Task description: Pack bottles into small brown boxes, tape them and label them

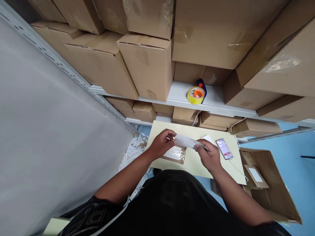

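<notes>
A white paper slip (186,141) is stretched between my two hands above the table. Its left end is pinched in my left hand (164,143), thumb against fingers. My right hand (208,154) grips the other end, thumb on top. Beneath the slip and partly behind my left hand lies a small cardboard parcel (182,158) with clear tape and a white label on it. A white and yellow piece of paper (208,138) lies just behind my right hand, which covers part of it.
On the pale yellow table (197,167), a lit phone (223,148) with a cable lies at the right. A tape dispenser (196,95) sits on the shelf above, among stacked cardboard boxes (147,65). An open carton (275,177) stands right; paper strips (134,150) heap on the left.
</notes>
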### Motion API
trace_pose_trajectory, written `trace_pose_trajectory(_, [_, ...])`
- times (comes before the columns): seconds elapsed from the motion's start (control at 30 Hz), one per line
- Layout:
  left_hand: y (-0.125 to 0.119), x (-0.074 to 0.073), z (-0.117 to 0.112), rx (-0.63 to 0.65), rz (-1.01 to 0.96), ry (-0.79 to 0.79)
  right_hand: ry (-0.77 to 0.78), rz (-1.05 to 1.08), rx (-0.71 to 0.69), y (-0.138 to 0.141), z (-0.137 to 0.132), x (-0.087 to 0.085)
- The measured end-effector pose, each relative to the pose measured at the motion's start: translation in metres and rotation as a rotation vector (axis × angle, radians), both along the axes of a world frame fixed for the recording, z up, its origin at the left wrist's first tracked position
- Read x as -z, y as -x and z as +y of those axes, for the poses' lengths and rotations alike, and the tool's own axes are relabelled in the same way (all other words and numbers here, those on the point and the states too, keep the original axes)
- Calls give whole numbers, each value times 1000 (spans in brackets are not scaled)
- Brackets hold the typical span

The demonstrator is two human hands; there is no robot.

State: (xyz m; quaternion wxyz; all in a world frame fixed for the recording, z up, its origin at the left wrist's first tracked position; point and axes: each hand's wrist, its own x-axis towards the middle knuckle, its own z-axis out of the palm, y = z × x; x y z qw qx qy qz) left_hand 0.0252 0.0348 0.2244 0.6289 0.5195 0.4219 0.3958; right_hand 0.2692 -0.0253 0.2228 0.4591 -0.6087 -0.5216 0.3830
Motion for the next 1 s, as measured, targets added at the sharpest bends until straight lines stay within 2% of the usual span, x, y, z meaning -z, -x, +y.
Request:
trace_pose_trajectory(0.07, [8,-6,-1,-91,-12,-2,-100,-81,-1,7,1,-14])
trace_pose_trajectory(0.17, [18,-16,-6,-75,-47,20,21,86,26,15,5,-26])
trace_pose_trajectory(0.23, [22,-25,-12,-39,-45,10,105,271,43,20,8,-28])
trace_pose_trajectory(0.33, [22,-40,-22,-14,-45,7,111,468,59,24,9,-28])
trace_pose_trajectory(0.5, [13,-58,-34,-81,-74,-35,101,562,82,27,3,-32])
trace_pose_trajectory(0.6, [9,-58,-35,-127,-79,-38,84,566,94,27,-2,-32])
trace_pose_trajectory(0.83, [3,-47,-33,-167,-43,-54,58,572,127,27,-7,-30])
trace_pose_trajectory(1.0, [-2,-47,-33,-176,-50,-37,67,566,134,28,-10,-29])
